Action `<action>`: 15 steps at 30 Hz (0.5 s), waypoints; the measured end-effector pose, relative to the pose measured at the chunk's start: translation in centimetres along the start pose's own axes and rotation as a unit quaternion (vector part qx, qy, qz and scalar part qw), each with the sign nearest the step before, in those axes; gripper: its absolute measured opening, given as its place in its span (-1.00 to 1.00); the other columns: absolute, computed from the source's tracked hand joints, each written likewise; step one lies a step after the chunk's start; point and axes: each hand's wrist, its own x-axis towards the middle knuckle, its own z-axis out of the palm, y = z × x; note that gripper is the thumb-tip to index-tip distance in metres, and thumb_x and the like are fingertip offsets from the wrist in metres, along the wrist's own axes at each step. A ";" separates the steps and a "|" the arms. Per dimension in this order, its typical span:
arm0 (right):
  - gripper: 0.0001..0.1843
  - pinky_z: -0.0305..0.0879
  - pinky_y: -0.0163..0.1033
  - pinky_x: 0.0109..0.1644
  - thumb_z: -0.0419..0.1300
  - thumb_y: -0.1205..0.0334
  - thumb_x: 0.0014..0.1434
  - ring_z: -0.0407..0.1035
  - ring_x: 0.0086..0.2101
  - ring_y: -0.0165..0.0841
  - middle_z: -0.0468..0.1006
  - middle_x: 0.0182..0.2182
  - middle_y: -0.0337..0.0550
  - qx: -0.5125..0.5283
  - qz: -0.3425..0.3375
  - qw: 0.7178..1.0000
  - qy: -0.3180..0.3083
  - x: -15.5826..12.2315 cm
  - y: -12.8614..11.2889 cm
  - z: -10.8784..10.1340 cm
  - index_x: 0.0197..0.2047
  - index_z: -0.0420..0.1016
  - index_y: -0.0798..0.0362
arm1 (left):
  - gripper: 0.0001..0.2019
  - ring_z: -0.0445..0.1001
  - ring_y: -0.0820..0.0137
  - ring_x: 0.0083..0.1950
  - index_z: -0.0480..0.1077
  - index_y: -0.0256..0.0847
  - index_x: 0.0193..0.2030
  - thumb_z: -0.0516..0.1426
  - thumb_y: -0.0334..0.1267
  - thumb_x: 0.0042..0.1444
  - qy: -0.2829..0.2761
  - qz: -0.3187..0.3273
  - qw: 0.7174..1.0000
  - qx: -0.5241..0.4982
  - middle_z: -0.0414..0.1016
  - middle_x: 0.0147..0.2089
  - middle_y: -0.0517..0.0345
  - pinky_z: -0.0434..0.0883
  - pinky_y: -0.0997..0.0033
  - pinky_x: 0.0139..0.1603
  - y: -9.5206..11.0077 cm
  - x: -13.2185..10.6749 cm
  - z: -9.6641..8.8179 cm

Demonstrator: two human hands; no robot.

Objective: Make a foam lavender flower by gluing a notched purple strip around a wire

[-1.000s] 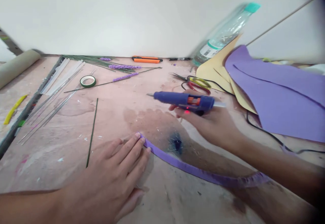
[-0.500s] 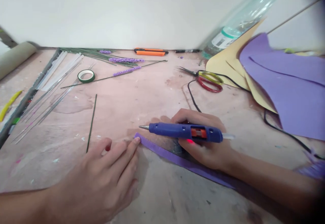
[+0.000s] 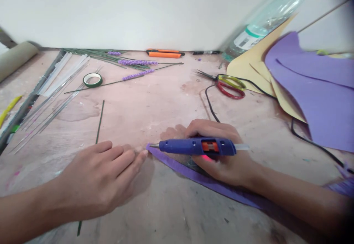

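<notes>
My right hand (image 3: pixel 218 159) is wrapped around a blue hot glue gun (image 3: pixel 188 146), its metal nozzle pointing left and a clear glue stick out the back. The nozzle tip sits at the left end of a long purple strip (image 3: pixel 182 168), which runs right beneath my forearm. My left hand (image 3: pixel 102 177) lies palm down with fingers stretched out, one fingertip touching that end of the strip. Under this hand passes a thin green stem (image 3: pixel 100 120), its middle hidden; both ends show. A red light glows near my right fingers.
Scissors (image 3: pixel 231 86) and the black cord lie behind the right hand. Purple and yellow sheets (image 3: pixel 318 89) and a plastic bottle (image 3: pixel 254 34) are at right. Farther back are a green tape roll (image 3: pixel 92 80), purple-tipped stems (image 3: pixel 136 75), glue sticks (image 3: pixel 65 74), wires and an orange cutter (image 3: pixel 165 53).
The glue gun has moved slightly left and down, its nozzle now at the strip's end. My left hand has shifted left and flattened, and the stem's lower end now shows below it.
</notes>
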 end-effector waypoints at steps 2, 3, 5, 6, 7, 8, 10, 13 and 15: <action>-0.90 0.19 -0.22 -0.44 0.27 0.26 0.14 0.33 -0.54 -0.39 0.51 -0.51 -0.28 0.002 0.004 1.000 0.000 0.1 -0.2 0.0 -0.39 0.44 -0.05 | -0.73 0.62 0.20 -0.24 0.43 -0.46 0.11 0.07 -0.42 0.32 -0.003 -0.002 1.000 0.000 0.66 -0.17 -0.01 0.42 0.19 -0.44 0.1 -0.1 0.3; -0.89 0.19 -0.23 -0.44 0.27 0.26 0.15 0.32 -0.55 -0.39 0.50 -0.52 -0.28 0.002 0.004 1.000 0.000 0.1 -0.2 0.0 -0.40 0.43 -0.05 | -0.72 0.62 0.21 -0.25 0.43 -0.47 0.10 0.06 -0.41 0.33 -0.006 -0.002 1.000 -0.002 0.65 -0.18 -0.01 0.41 0.19 -0.45 0.1 0.0 0.4; -0.88 0.18 -0.24 -0.44 0.27 0.26 0.16 0.31 -0.56 -0.41 0.49 -0.52 -0.28 -0.001 0.005 1.000 0.001 0.1 -0.3 0.0 -0.40 0.42 -0.03 | -0.71 0.61 0.23 -0.29 0.43 -0.49 0.10 0.03 -0.41 0.34 -0.012 -0.002 1.000 -0.008 0.63 -0.21 0.01 0.39 0.20 -0.49 0.2 0.1 0.5; -0.87 0.17 -0.24 -0.45 0.26 0.26 0.17 0.30 -0.56 -0.41 0.48 -0.53 -0.28 -0.001 0.007 1.000 0.001 0.1 -0.3 0.0 -0.41 0.42 -0.03 | -0.70 0.61 0.23 -0.30 0.43 -0.50 0.10 0.02 -0.41 0.34 -0.015 -0.002 1.000 -0.011 0.63 -0.22 0.01 0.39 0.20 -0.50 0.2 0.2 0.5; -0.87 0.16 -0.25 -0.46 0.26 0.26 0.17 0.30 -0.55 -0.42 0.48 -0.53 -0.28 -0.002 0.008 1.000 0.000 0.1 -0.4 0.1 -0.40 0.42 -0.03 | -0.70 0.60 0.24 -0.32 0.43 -0.51 0.10 0.02 -0.41 0.33 -0.015 -0.002 1.000 -0.013 0.63 -0.22 0.01 0.38 0.20 -0.51 0.2 0.3 0.5; -0.87 0.16 -0.26 -0.46 0.26 0.25 0.18 0.30 -0.55 -0.42 0.48 -0.52 -0.28 -0.002 0.009 1.000 -0.002 0.1 -0.4 0.1 -0.40 0.41 -0.02 | -0.70 0.60 0.23 -0.33 0.43 -0.51 0.09 0.02 -0.41 0.33 -0.015 -0.001 1.000 -0.014 0.63 -0.22 0.00 0.38 0.20 -0.52 0.2 0.4 0.5; -0.84 0.15 -0.28 -0.46 0.27 0.24 0.19 0.28 -0.55 -0.44 0.46 -0.53 -0.29 -0.003 0.010 1.000 -0.002 0.1 -0.4 0.1 -0.41 0.40 -0.01 | -0.71 0.60 0.23 -0.33 0.44 -0.50 0.07 0.03 -0.41 0.32 -0.011 0.002 1.000 -0.012 0.62 -0.23 0.01 0.39 0.21 -0.52 0.1 0.4 0.6; -0.81 0.15 -0.30 -0.44 0.27 0.24 0.21 0.26 -0.55 -0.47 0.44 -0.54 -0.31 -0.008 -0.002 1.000 -0.001 0.0 -0.3 0.2 -0.42 0.38 0.01 | -0.72 0.60 0.23 -0.33 0.45 -0.48 0.07 0.05 -0.40 0.32 -0.010 0.008 1.000 -0.001 0.62 -0.23 0.02 0.38 0.21 -0.52 0.1 0.4 0.6; -0.82 0.16 -0.31 -0.43 0.26 0.26 0.21 0.25 -0.55 -0.49 0.43 -0.54 -0.32 -0.011 -0.009 1.000 -0.005 0.0 -0.1 0.2 -0.41 0.37 0.01 | -0.72 0.59 0.23 -0.33 0.45 -0.48 0.08 0.07 -0.39 0.31 -0.013 0.009 1.000 0.005 0.61 -0.22 0.02 0.37 0.21 -0.52 0.0 0.3 0.7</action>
